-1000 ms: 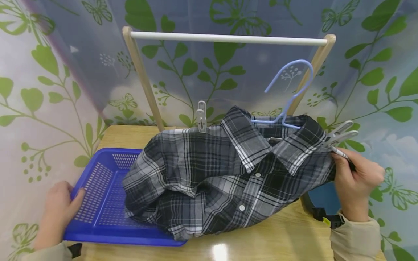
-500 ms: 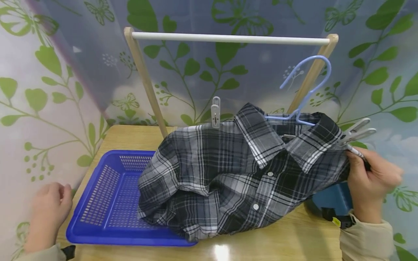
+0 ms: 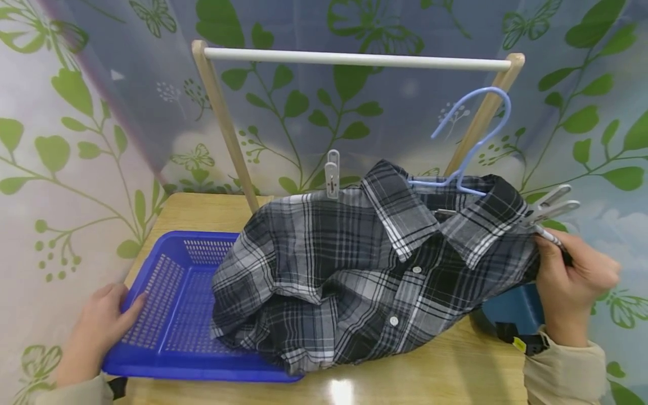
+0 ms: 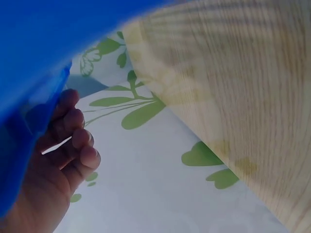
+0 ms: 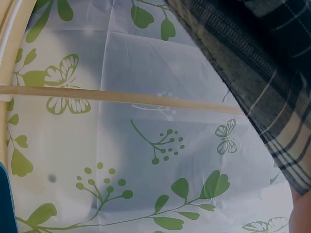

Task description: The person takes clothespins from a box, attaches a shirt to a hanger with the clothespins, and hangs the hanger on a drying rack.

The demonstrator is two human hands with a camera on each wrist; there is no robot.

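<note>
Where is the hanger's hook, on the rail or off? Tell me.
Off: the blue hanger, inside the plaid shirt, has its hook below the white rail, not touching it.

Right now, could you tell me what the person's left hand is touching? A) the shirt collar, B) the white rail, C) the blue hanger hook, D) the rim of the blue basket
D: the left hand grips the near-left rim of the blue basket, away from the plaid shirt and the hanger.
</note>
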